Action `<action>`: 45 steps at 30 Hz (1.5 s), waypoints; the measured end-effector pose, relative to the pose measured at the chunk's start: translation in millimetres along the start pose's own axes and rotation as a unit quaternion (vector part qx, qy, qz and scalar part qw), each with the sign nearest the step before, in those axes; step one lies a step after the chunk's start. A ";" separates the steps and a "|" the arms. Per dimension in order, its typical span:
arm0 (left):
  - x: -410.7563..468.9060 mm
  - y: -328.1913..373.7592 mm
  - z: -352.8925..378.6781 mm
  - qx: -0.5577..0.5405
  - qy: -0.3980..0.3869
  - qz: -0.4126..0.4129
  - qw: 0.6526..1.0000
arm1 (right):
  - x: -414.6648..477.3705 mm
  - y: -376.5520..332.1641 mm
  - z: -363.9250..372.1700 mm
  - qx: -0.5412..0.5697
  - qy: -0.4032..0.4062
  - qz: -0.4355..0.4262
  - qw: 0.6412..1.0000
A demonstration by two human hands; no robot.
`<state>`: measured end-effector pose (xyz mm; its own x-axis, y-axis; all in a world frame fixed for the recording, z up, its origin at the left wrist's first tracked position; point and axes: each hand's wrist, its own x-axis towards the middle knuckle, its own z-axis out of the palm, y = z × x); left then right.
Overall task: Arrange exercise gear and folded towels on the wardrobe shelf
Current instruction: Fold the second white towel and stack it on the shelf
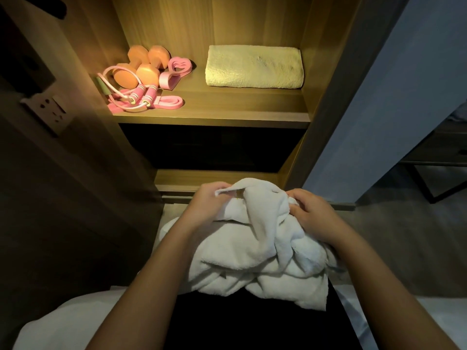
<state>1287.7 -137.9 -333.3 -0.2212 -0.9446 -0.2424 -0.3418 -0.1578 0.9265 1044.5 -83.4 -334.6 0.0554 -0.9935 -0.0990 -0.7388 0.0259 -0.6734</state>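
Clearly, in the head view, we are at the folding step. Our left hand (209, 201) pinches a corner of the crumpled white towel (255, 243), and our right hand (312, 214) grips a bunch of it on the right, both held near us, low in front of the wardrobe. On the far shelf (227, 108) a folded towel (254, 66) lies at the right, with the dumbbells (141, 64) and skipping rope (134, 96) at the left. Next, we judge, we must find the edges, spread the cloth flat and fold it before it joins them.
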 end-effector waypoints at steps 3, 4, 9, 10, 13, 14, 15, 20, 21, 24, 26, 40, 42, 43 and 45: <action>11.1 3.6 -10.7 0.084 0.040 0.031 0.995 | -0.4 2.4 0.3 -0.028 0.002 0.006 1.000; 11.3 1.2 -14.9 0.098 0.042 0.037 0.994 | 0.3 3.3 0.7 -0.037 0.005 0.012 0.999; -8.3 -20.7 -28.8 0.096 0.115 0.120 0.981 | 2.6 9.8 3.5 -0.022 0.019 0.041 0.999; -11.2 -24.3 -28.4 0.144 0.121 0.143 0.972 | 3.4 10.0 4.7 -0.019 0.019 0.045 0.999; -14.7 -34.5 -18.1 0.254 0.047 0.141 0.956 | 6.4 9.0 7.5 -0.028 0.015 0.049 0.998; -14.4 -36.0 -14.8 0.285 0.006 0.108 0.953 | 6.8 8.6 7.9 -0.029 0.013 0.050 0.998; -12.9 -37.3 -10.9 0.304 -0.026 0.082 0.949 | 6.9 8.3 8.2 -0.029 0.011 0.054 0.998; 2.9 -29.1 7.7 0.299 -0.042 0.077 0.950 | 5.1 7.5 7.4 -0.041 0.015 0.054 0.998; 3.8 -28.1 9.5 0.293 -0.035 0.091 0.951 | 4.5 7.1 7.0 -0.042 0.017 0.054 0.998; 0.4 -24.0 5.5 0.246 0.006 0.104 0.964 | 2.6 4.5 5.9 -0.028 0.026 0.060 0.997; -3.9 -11.9 -5.5 0.252 0.018 0.134 0.958 | 2.2 0.3 3.9 -0.019 0.032 0.060 0.998; -26.9 111.4 -33.3 0.372 -0.083 0.240 0.893 | -18.2 -32.9 -20.5 0.050 0.139 -0.023 0.989; -22.1 86.2 -3.6 0.433 -0.103 0.194 0.874 | -29.4 -37.0 -24.8 0.091 0.164 -0.022 0.982; -20.1 71.6 10.9 0.449 -0.105 0.176 0.870 | -34.7 -39.1 -27.6 0.113 0.168 -0.016 0.979; -15.4 44.5 34.2 0.437 -0.119 0.133 0.882 | -44.6 -42.4 -32.5 0.145 0.173 -0.008 0.974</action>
<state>1244.6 -120.6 -298.2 -0.5488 -0.8116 -0.2002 -0.7994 0.4394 0.4098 1051.6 -43.7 -277.8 -0.2008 -0.9707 0.1317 -0.5158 -0.0095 -0.8567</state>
